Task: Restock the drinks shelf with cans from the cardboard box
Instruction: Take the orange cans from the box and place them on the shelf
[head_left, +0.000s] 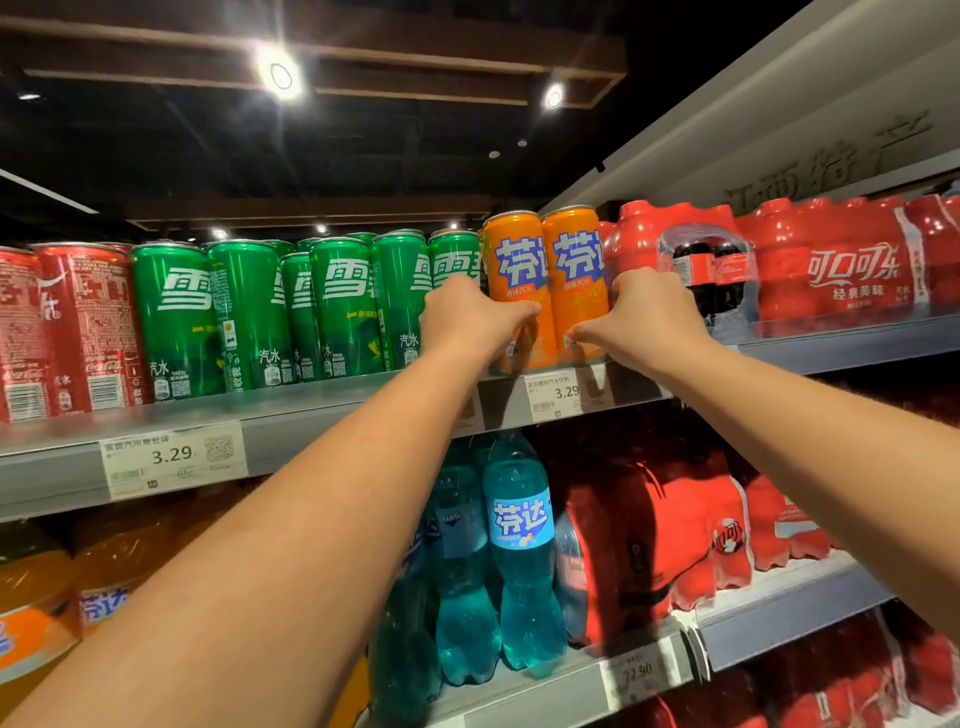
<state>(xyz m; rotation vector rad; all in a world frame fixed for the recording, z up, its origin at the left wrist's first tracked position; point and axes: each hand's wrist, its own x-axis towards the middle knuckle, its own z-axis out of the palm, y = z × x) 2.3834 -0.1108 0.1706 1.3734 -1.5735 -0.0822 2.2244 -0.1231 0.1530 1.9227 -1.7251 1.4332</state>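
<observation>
Green cans (249, 312) sit just left of the left hand (467, 322), fingers wrapped round the left orange can (511, 260) on the shelf (311, 415). Right hand (644, 317) fingers grip the right orange can (574, 260) touching it, with red bottle packs (831, 270) just right of those fingers.

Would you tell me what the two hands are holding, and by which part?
The left hand grips the left orange can and the right hand grips the right orange can, each around its lower half.
</observation>
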